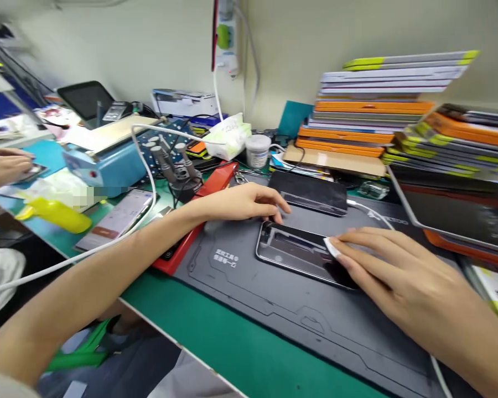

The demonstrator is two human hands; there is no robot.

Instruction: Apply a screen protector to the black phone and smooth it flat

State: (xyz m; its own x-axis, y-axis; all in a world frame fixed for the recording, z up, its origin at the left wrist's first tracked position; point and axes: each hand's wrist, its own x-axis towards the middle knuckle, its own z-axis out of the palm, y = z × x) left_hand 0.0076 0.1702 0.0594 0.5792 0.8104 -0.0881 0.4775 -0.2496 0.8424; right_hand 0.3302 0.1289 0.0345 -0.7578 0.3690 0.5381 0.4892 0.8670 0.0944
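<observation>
Black glass faces up on the phone (299, 254), which lies flat between the two hands, its long axis running from just below the left hand's fingertips, slanting towards the wearer, to beneath the right hand. The right hand (402, 271) pinches a small white wipe (331, 247) against the screen and hides that end. The left hand (268, 202) is loosely curled and grasps nothing; whether its fingertips touch the phone's edge is hard to tell.

Under both hands is a grey mat (240, 282) on a green tabletop (199, 318); past them rises a pale wall (290, 50). Just beyond the left hand lies a second phone (315, 193), a white cable (371, 211) at its end. The left forearm crosses a red case (180, 251). Beyond the right hand stand stacked boxes (357, 121); far left of the left hand, a co-worker's hand (4, 166).
</observation>
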